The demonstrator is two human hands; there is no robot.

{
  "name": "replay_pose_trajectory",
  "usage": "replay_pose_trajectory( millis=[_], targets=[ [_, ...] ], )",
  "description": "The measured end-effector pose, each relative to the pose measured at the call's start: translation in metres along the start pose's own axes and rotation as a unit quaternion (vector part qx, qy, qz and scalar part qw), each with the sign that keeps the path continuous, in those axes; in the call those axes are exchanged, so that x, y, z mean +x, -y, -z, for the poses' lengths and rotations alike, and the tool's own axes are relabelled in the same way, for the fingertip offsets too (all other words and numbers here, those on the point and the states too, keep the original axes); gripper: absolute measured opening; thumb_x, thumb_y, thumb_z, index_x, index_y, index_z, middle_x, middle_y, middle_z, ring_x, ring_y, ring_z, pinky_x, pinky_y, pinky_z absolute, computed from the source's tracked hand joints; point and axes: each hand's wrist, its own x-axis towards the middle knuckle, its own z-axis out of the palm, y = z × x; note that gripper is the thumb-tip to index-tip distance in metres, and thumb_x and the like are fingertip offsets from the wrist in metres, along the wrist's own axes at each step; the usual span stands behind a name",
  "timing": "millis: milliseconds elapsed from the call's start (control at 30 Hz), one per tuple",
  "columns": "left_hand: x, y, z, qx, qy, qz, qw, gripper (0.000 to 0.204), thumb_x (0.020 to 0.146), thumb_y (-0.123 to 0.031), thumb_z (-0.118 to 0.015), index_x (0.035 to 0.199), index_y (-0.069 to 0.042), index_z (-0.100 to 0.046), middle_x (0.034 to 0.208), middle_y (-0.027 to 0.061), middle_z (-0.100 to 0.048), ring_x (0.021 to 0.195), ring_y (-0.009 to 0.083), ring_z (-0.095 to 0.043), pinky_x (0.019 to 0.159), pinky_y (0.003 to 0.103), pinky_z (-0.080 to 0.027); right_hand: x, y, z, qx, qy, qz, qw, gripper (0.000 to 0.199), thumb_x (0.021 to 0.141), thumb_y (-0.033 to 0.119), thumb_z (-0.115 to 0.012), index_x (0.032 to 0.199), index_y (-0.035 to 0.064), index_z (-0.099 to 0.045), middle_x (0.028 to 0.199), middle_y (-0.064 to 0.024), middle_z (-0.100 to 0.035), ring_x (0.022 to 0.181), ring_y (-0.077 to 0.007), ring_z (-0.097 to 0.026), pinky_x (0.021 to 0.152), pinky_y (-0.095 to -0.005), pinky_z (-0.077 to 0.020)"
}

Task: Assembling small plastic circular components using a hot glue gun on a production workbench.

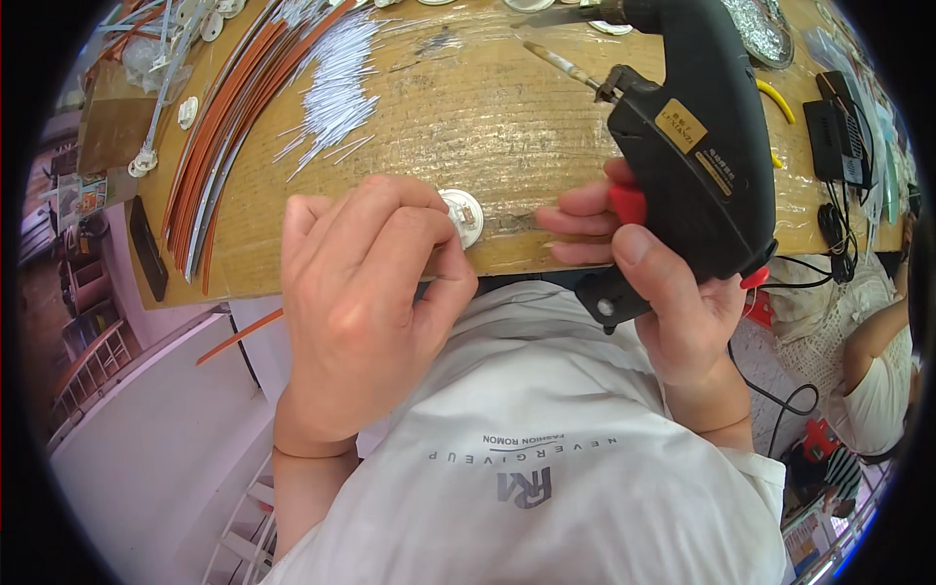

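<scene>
My right hand (673,292) is around the handle of a black soldering gun (717,146), thumb on the near side, some fingers stretched past its red trigger (629,203). The gun's metal tip (556,63) points up and left over the table. My left hand (366,302) is closed in a pinch at the table's front edge. Just beyond its fingertips lies a small white round part (464,216), its left side covered by a finger. From under the left hand an orange wire (239,336) sticks out past the edge. What the pinch holds is hidden.
A bundle of orange and grey wires (219,136) and a pile of thin white wires (336,93) lie at the left. More white parts (188,112) are scattered there. Black adapters (838,127) with cords sit at the right. Another person's arm (873,341) shows at the far right.
</scene>
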Motion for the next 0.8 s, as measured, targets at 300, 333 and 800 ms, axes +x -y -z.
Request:
replay_pose_trajectory(
  millis=[300,333,800],
  targets=[
    [0.005,-0.002,0.004,0.023,0.031,-0.009,0.999,0.019,0.069,0.006,-0.075,0.082,-0.005,-0.066,0.087,0.0027,-0.068,0.076,0.0202,-0.055,0.074,0.033,-0.037,-0.003,0.006,0.005,0.009,-0.012,-0.027,1.0,0.052,0.096,0.011,-0.057,0.143,-0.0096,-0.046,0.117,-0.0253,-0.067,0.109,-0.0399,-0.072,0.094,-0.0465,-0.0609],
    [0.005,-0.002,0.004,0.024,0.03,-0.007,0.999,0.019,0.069,0.006,-0.075,0.082,-0.005,-0.066,0.087,0.0029,-0.068,0.075,0.0203,-0.055,0.074,0.033,-0.037,-0.003,0.006,0.005,0.008,-0.011,-0.032,0.999,0.053,0.096,0.011,-0.058,0.143,-0.0097,-0.046,0.117,-0.0254,-0.067,0.109,-0.04,-0.072,0.094,-0.0464,-0.061],
    [0.004,0.0,0.001,-0.004,0.017,-0.001,1.0,0.019,0.069,0.008,-0.075,0.082,-0.003,-0.068,0.087,0.005,-0.068,0.077,0.021,-0.056,0.072,0.032,-0.039,-0.027,0.001,0.026,0.023,-0.017,-0.062,0.998,0.068,0.093,0.026,-0.065,0.145,-0.0108,-0.044,0.12,-0.0302,-0.067,0.107,-0.0429,-0.072,0.09,-0.0469,-0.0624]
  ],
)
